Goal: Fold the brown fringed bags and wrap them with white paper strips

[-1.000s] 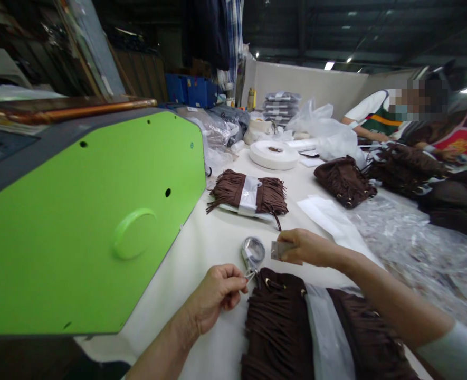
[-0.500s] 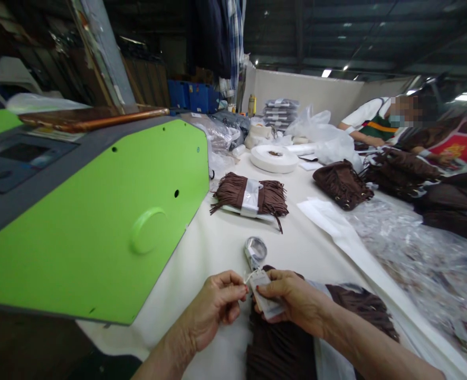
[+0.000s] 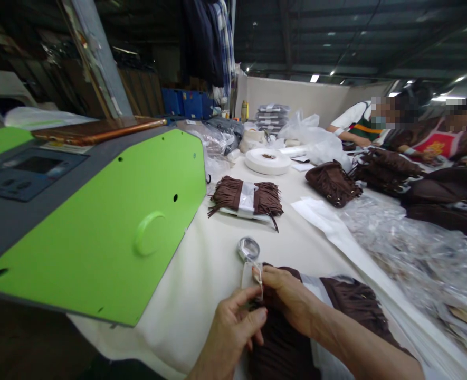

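A brown fringed bag (image 3: 284,343) with a pale wrapping band lies on the table in front of me. My right hand (image 3: 291,298) reaches over it, fingers closed on a whitish hang tag (image 3: 247,275). From the tag a light string (image 3: 260,279) hangs down across the fingertips. Close by on the left, my left hand (image 3: 235,322) is curled in, its forefinger at the string and its thumb just below. What lies between those fingers is hidden against the dark fringe. Just beyond the tag sits a roll of clear tape (image 3: 248,248).
At left stands a green and grey machine (image 3: 170,211) with a phone (image 3: 98,130) on top. Another banded fringed bag (image 3: 246,198) and a white roll (image 3: 268,161) lie farther back. Clear plastic bags (image 3: 407,248) cover the right side. Two people work at far right.
My left hand has moved right and closer to my right hand, and its pinch on the string has changed. The tag has turned more upright. The view has shifted slightly.
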`<state>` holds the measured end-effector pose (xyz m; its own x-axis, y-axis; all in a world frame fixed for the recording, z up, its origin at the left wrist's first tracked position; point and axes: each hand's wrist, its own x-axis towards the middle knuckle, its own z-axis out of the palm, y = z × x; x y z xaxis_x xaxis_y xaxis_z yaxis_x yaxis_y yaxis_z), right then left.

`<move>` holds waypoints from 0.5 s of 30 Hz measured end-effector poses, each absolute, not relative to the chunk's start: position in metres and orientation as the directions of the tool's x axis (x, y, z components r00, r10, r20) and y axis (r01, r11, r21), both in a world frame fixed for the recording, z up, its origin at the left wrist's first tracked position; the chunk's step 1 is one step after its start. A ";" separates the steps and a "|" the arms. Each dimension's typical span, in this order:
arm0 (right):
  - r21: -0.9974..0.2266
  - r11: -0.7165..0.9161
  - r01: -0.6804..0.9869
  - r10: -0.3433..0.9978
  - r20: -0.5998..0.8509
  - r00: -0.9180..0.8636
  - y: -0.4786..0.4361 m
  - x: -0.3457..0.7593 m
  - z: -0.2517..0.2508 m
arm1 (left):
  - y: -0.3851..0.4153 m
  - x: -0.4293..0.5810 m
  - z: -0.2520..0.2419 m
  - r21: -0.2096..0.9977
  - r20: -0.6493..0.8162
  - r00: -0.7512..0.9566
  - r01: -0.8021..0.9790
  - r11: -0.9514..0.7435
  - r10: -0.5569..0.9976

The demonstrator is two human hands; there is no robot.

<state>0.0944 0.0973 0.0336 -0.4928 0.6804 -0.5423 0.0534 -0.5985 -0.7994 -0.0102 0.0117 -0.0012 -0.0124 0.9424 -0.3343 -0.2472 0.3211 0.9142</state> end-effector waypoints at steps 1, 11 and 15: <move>-0.805 -0.588 0.084 0.661 -0.538 -0.523 0.097 0.096 0.035 | 0.013 -0.013 0.000 0.916 -0.337 -0.057 -0.249 0.313 0.940; -0.915 -0.320 0.247 0.812 -0.399 -0.426 0.105 0.113 0.045 | 0.005 -0.074 0.021 0.905 -0.206 -0.393 0.271 0.327 0.896; -0.940 -0.077 0.333 0.912 -0.202 -0.358 0.121 0.126 0.037 | -0.020 -0.110 0.018 0.741 -0.244 -0.501 0.456 0.493 0.830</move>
